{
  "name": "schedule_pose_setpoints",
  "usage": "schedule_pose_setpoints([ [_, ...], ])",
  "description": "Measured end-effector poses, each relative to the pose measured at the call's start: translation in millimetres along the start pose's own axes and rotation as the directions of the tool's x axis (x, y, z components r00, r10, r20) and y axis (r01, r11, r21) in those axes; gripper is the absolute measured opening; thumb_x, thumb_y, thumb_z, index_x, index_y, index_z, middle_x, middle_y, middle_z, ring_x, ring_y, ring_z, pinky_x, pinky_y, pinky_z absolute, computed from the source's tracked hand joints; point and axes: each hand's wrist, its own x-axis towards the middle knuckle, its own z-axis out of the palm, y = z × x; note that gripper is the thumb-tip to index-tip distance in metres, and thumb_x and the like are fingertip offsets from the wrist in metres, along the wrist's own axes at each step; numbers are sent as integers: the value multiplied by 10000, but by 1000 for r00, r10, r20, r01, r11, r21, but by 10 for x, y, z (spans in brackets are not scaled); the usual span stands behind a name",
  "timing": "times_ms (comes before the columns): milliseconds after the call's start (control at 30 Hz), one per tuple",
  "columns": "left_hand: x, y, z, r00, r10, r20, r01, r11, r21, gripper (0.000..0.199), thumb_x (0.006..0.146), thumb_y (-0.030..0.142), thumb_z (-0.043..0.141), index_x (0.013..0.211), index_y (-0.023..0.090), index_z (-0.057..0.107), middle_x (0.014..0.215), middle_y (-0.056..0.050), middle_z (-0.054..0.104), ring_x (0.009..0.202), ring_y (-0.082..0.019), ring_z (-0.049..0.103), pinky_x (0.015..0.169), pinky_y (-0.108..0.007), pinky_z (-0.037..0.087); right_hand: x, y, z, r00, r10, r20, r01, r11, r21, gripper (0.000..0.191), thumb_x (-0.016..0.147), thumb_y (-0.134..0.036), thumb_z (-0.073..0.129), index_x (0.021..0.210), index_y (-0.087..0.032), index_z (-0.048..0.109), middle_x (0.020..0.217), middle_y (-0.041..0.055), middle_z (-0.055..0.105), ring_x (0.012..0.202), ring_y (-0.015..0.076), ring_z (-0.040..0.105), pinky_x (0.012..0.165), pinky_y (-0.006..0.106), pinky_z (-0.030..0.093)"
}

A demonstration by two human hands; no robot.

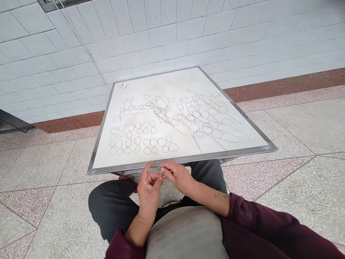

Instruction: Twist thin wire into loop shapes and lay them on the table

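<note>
Figure-eight shapes [137, 144] of thin dark wire, flat on the white tabletop [145, 81], past its near edge: ahead of the grip and mostly to its left. Set out in two loose rows, some touching side by side. Farther ahead and to the right, long-tailed wire loops [162, 110] in an overlapping spread.

At the grip itself, any wire too fine to make out; contents of the pinch impossible to tell. Left hand [149, 187] with thumb and a finger pressed together, another finger extended upward. Right hand [180, 177] with thumb and forefinger brought together, just beside the left fingertips. Both above the lap, close to the grey metal rim [183, 159].

Near the far left corner, well apart from the hands, a small white and red object [124, 86]. Beyond, a white tiled wall [167, 36]; below, speckled floor [67, 212].
</note>
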Motion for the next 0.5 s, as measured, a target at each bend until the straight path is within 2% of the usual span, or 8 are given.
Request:
schedule_pose_setpoints([
  [133,-23,-12,5,999,35,20,-36,998,52,587,798,235,656,1352,223,460,730,31,598,688,-124,557,706,-259,462,6,14,-12,998,60,13,-61,992,109,122,929,-277,462,905,-217,565,681,-35,543,621,121,500,606,235,405],
  [333,-23,-81,2,998,46,38,-48,996,69,590,790,250,666,1348,210,477,718,27,591,662,-129,545,666,-256,456,-11,87,79,998,37,-41,-31,990,138,136,922,-266,440,822,-214,515,688,-31,510,616,122,467,596,237,380],
  [433,5,-138,-21,999,31,27,-32,999,37,593,769,235,677,1331,202,491,714,28,592,661,-129,546,657,-252,452,-6,144,142,999,44,-31,-36,974,226,147,931,-277,416,822,-216,495,677,-33,506,612,123,477,596,237,397],
  [500,28,-158,-45,1000,18,13,-18,1000,-1,608,755,236,687,1328,194,489,694,33,595,642,-125,545,649,-251,447,3,170,155,1000,18,-8,-16,976,215,155,933,-281,417,821,-215,503,685,-28,521,634,126,491,620,245,408],
])
